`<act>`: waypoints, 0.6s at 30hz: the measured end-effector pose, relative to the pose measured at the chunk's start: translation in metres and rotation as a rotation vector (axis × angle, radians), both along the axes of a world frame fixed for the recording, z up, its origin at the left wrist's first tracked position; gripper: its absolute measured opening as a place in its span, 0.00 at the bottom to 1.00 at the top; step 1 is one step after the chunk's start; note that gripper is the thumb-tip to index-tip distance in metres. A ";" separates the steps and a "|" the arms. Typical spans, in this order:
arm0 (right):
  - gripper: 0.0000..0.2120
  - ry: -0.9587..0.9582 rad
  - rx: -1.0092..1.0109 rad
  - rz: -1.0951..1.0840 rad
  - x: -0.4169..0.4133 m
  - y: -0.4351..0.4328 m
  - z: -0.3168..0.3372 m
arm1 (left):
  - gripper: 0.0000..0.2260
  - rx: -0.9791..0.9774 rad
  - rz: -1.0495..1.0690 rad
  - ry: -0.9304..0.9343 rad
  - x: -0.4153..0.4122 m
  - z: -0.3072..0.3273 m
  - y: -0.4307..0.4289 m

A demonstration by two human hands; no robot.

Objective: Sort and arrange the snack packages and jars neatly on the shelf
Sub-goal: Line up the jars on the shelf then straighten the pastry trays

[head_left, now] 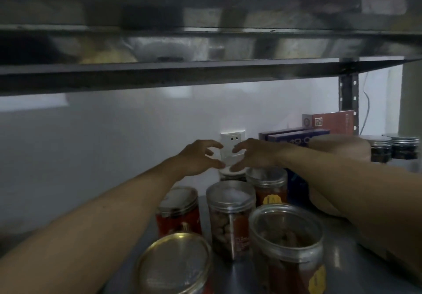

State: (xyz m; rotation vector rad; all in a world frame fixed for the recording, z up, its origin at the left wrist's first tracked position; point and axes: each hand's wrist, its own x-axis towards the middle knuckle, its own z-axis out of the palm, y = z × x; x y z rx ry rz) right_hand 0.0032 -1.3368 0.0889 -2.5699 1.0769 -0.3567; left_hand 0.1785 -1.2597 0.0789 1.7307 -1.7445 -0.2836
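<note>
Several clear plastic jars with silver lids stand clustered on the steel shelf (342, 255). The rearmost jar (230, 173) has a pale lid and is mostly hidden behind the others. My left hand (196, 159) and my right hand (253, 155) reach over the cluster to just above that lid, fingers spread, thumbs near its rim, holding nothing. In front stand a nut jar (230, 216), a red-labelled jar (179, 211), a jar with a yellow sticker (268, 186), a large jar at the front right (287, 248) and a gold-lidded jar (175, 266).
The upper shelf board (205, 70) hangs low over my arms. Blue boxes (296, 137) and a red box (331, 122) stand at the back right by a perforated upright (349, 102). Two dark jars (395, 147) sit far right. A wall socket (233, 138) lies behind my hands.
</note>
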 end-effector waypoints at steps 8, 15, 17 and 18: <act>0.35 0.207 -0.040 0.022 0.031 -0.014 -0.012 | 0.26 0.018 0.020 -0.008 0.023 -0.013 -0.004; 0.37 0.002 -0.076 0.052 0.033 -0.019 -0.018 | 0.30 -0.017 0.041 0.017 0.036 -0.015 0.005; 0.38 -0.144 -0.086 0.056 0.032 -0.016 -0.016 | 0.34 -0.039 0.046 0.045 0.039 -0.013 0.010; 0.38 -0.224 -0.072 0.062 0.033 -0.013 -0.013 | 0.35 -0.049 0.046 0.067 0.041 -0.012 0.012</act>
